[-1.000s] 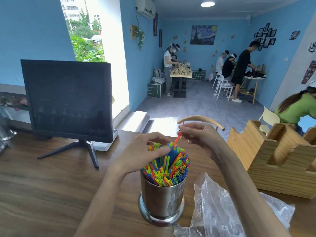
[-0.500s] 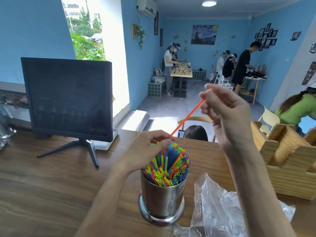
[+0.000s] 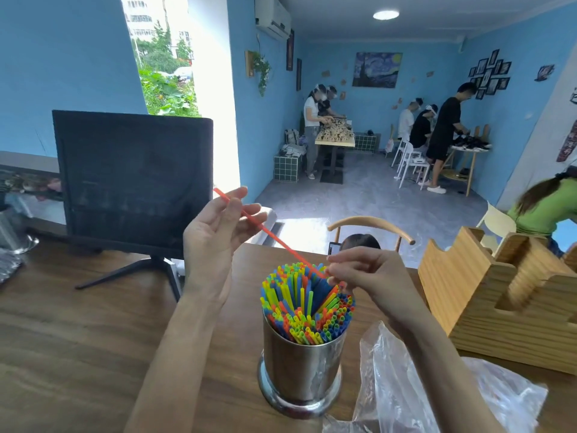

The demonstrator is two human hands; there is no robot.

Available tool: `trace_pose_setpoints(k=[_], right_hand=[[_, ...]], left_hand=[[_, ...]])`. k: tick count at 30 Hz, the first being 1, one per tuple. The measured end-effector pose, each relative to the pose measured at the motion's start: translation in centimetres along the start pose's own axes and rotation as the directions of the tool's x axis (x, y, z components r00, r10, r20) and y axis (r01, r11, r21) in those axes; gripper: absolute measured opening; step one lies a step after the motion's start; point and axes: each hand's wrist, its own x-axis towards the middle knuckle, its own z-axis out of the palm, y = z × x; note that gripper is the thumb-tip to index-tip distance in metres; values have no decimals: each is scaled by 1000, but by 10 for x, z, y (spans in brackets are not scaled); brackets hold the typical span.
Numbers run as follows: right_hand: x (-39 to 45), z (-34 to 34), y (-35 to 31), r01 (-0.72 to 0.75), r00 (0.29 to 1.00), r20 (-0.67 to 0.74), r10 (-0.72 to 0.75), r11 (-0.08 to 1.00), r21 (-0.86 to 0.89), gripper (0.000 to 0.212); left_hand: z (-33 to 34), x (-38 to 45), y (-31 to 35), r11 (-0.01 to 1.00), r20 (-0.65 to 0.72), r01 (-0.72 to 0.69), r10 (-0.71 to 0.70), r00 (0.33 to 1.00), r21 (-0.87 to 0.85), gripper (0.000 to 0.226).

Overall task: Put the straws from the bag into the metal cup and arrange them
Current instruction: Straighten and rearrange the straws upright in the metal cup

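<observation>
Over the metal cup [image 3: 301,367], one orange straw [image 3: 268,232] runs on a slant from upper left down to lower right. Left hand [image 3: 218,232] is raised, palm toward the camera, fingers loosely curled round the straw's upper part; its tip sticks out past the fingers. Right hand [image 3: 365,276] pinches the lower end just above the cup's far right rim. Cup stands upright on the wooden worktop [image 3: 78,354], packed with coloured straws [image 3: 307,307] standing on end, with a gap in the bundle under the right hand. Clear plastic bag [image 3: 406,385] lies crumpled on the worktop just right of the cup. Dark monitor [image 3: 134,179] stands far left, wooden rack [image 3: 499,307] at right.
</observation>
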Motion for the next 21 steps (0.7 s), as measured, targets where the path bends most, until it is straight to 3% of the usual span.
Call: trace_pose_setpoints(k=[3,5,10,15,21], right_hand=[[6,-8,14,-43,981,-188,40,999,-12,14],[8,-14,20,-113,967,-229,112,994,10,23],[1,-13,30,-268,963,-38,265,960,-86,42],[3,-12,32,-254,967,-24,253,961,-111,37],[8,-13,33,-256,966,5,260,952,-168,30]], left_hand=[[5,-5,1,973,27,-126,123,992,192,31],[7,-9,0,952,83,-171,154,985,256,39],[3,-17,-17,873,262,-162,41,964,460,30],[-3,-19,-32,725,377,-165,-140,915,669,23],[-11,-18,-37,676,417,-143,-261,870,723,9]])
